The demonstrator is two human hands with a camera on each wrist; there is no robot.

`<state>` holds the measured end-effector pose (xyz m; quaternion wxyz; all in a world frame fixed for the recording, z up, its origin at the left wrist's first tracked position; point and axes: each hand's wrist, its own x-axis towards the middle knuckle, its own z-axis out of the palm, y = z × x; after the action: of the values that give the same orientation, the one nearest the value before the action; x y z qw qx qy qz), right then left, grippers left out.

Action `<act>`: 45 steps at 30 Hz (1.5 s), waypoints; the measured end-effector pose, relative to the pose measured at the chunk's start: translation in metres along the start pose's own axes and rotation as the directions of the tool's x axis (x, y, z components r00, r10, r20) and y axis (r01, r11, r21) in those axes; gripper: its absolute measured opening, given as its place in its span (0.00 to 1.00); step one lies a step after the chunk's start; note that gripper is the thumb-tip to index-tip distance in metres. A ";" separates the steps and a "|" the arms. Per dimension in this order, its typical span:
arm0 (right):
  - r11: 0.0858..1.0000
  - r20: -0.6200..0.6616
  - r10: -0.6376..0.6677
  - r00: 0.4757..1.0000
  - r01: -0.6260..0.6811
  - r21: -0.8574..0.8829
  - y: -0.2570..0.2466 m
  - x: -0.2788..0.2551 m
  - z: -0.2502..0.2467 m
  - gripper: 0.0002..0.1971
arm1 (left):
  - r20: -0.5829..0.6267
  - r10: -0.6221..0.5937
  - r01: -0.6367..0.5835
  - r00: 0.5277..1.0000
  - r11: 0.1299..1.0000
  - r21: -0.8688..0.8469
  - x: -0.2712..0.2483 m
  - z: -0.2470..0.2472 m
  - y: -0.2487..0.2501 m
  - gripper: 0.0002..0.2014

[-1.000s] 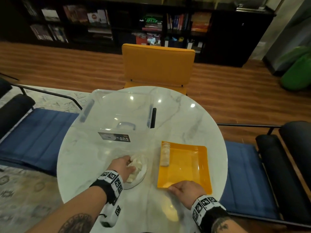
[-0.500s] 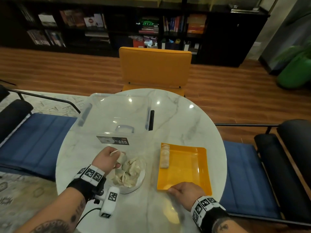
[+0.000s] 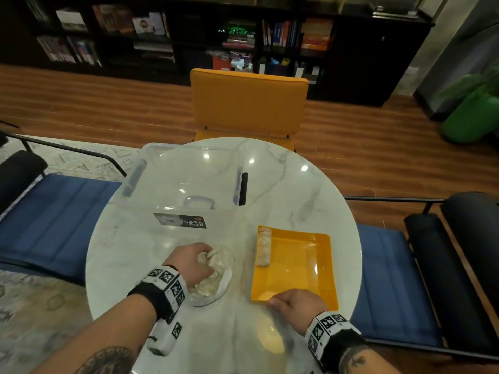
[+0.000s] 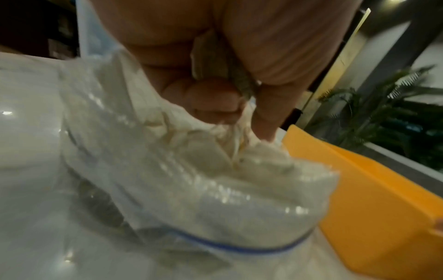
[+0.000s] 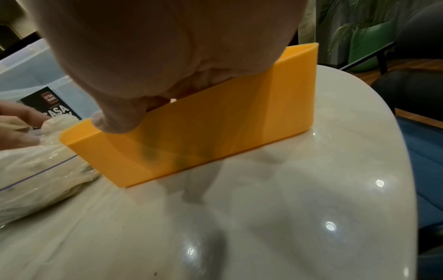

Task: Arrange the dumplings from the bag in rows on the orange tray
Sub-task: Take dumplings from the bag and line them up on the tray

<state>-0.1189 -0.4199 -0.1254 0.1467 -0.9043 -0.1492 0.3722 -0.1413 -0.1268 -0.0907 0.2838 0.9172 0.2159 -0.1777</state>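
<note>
While my left hand [image 3: 192,261] sits inside the open clear bag [image 4: 215,199], its fingers [image 4: 213,98] are curled and pinching a pale dumpling [image 4: 223,62] above the heap of loose dumplings [image 3: 213,276]. The bag lies on the white marble table [image 3: 297,184], just left of the orange tray [image 3: 297,268]. My right hand [image 3: 297,306] holds the tray's near edge, thumb [image 5: 115,121] hooked over the rim. One short row of dumplings [image 3: 264,245] lies along the tray's left wall. A clear lidded storage box [image 3: 186,184] stands behind the bag; an orange chair [image 3: 248,101] stands beyond the table.
</note>
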 end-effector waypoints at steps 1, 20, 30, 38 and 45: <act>1.000 0.000 -0.002 1.000 0.002 0.000 0.000 0.000 0.000 0.21 | 0.006 0.021 -0.022 1.000 0.999 0.046 0.002 0.004 0.000 0.21; 1.000 0.009 0.004 1.000 -0.005 0.018 0.002 0.002 0.000 0.21 | -0.256 -0.069 -0.082 0.964 0.841 -0.535 0.000 -0.024 -0.009 0.10; 1.000 0.015 0.014 1.000 -0.014 0.021 -0.002 -0.002 -0.002 0.21 | -0.264 -0.137 0.102 0.955 0.985 -0.142 -0.001 -0.018 -0.003 0.22; 1.000 0.019 0.000 1.000 0.000 0.024 0.000 0.000 -0.003 0.23 | -0.183 -0.201 0.012 0.962 0.702 -0.712 0.007 -0.027 -0.001 0.18; 0.990 -0.092 -0.094 0.991 0.103 0.095 -0.015 -0.005 -0.027 0.23 | 0.077 -0.106 0.115 0.991 0.427 -0.897 -0.010 -0.015 0.062 0.22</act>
<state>-0.1059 -0.4125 -0.0985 0.2164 -0.9026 -0.1685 0.3318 -0.1158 -0.1668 -0.0472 0.7162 0.6092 0.3354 -0.0583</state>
